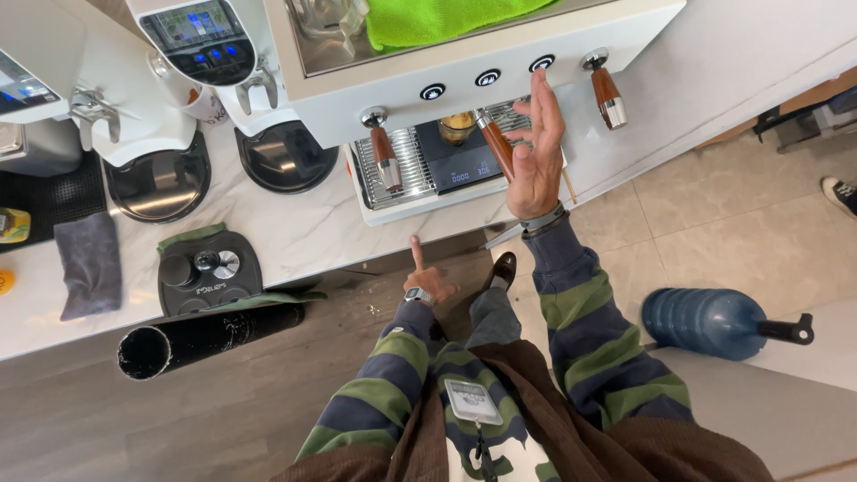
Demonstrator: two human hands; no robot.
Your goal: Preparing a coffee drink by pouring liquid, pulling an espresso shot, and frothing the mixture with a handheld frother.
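Observation:
My right hand (pixel 536 152) is raised in front of the white espresso machine (pixel 464 89), fingers spread, fingertips near one of its round front buttons (pixel 542 63); it holds nothing. A wood-handled portafilter (pixel 494 143) sits just left of that hand, over a black scale (pixel 460 165) with a small glass (pixel 457 127) on the drip tray (pixel 402 170). My left hand (pixel 426 278) hangs low by the counter edge, index finger pointing up toward the counter, other fingers curled, holding nothing. Both arms wear green-and-navy striped sleeves.
Two white grinders (pixel 205 54) (pixel 98 107) stand at left on the marble counter (pixel 295 232), with a tamping station (pixel 207 270), a grey cloth (pixel 87 265) and a black knock tube (pixel 201 337). A blue water jug (pixel 710 321) lies on the floor at right.

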